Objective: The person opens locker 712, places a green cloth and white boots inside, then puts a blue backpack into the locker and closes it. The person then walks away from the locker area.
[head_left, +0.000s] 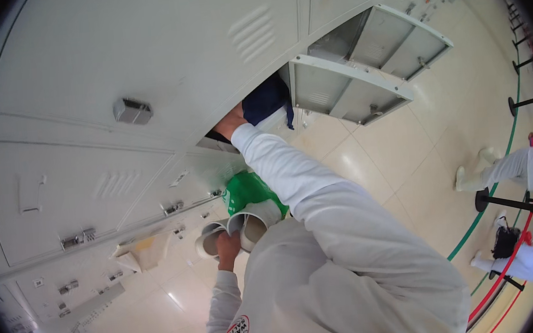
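Procedure: one-handed reach into a locker with the other hand loaded

1. Load. The left hand (226, 246) is closed around the shaft tops of a pair of white rubber boots (240, 228), held with the openings facing the camera, below and to the left of the chest. Just above them a green plastic bag (251, 189) rests against the locker front.

2. Reach. The right hand (231, 120) is extended, arm straight, into the open grey metal locker compartment (215, 138). It lies against a dark navy fabric item (265, 99) hanging at the compartment mouth. The fingers are hidden inside the opening, so whether they are clasped on anything cannot be told.

3. Recommended technique (judgement):
- Hold the boots level and close to the body; a tilted pair is likely to slip from a single hand
- Work the right hand by feel, slowly, since the compartment interior is out of sight
- Take the fabric in a full fist, not by an edge, so that it does not snag on the frame

4. Clearance. The swung-out grey metal locker door (349, 88) stands just right of the reaching arm; draw the elbow straight back to avoid its edge. Another person in white clothing (523, 167) stands well apart on the cream tiled floor (374, 156) and does not obstruct
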`<state>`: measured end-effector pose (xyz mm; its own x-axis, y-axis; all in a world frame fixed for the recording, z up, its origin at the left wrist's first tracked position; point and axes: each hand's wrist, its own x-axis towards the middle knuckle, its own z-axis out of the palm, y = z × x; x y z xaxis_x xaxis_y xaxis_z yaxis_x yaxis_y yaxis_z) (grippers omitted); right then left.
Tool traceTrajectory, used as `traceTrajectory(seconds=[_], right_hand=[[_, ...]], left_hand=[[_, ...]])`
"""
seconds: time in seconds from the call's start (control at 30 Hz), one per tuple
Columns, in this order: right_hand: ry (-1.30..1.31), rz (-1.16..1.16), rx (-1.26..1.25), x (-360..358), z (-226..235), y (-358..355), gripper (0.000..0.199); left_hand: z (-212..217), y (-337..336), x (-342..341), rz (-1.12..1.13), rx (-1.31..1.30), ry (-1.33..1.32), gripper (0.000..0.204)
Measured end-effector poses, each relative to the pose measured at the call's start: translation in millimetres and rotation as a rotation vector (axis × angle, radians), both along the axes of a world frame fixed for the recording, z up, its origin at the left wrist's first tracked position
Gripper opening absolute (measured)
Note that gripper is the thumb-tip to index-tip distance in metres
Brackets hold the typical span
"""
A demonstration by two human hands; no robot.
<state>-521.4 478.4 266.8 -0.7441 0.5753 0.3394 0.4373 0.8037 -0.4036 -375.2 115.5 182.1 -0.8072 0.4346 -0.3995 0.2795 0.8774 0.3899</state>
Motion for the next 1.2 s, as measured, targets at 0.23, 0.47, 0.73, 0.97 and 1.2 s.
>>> traceTrajectory(seconds=[0.23,0.47,0.73,0.97,1.2], right_hand=[[0.291,0.062,0.058,20.0,-9.1,28.1,0.039],[0.203,0.022,0.020,74.1,6.4,76.1,0.027],[0.341,0.074,-0.465,196.1,34.3,51.7,0.027],[0.435,0.144,-0.671,212.1,99.8,1.1,0.029],[0.517,0.206,-0.710,136.3,116.8,-69.1,0.029]], left_hand=[[-11.0,9.7,8.4,-0.106,-0.027,0.030,0.042],[3.0,4.0,23.8,-0.066,-0.021,0.026,0.038],[9.0,-20.2,15.4,-0.011,-0.031,-0.028,0.044],[22.0,-28.5,0.5,-0.099,-0.044,-0.030,0.045],[20.1,-28.4,-27.0,-0.258,-0.096,0.013,0.041]])
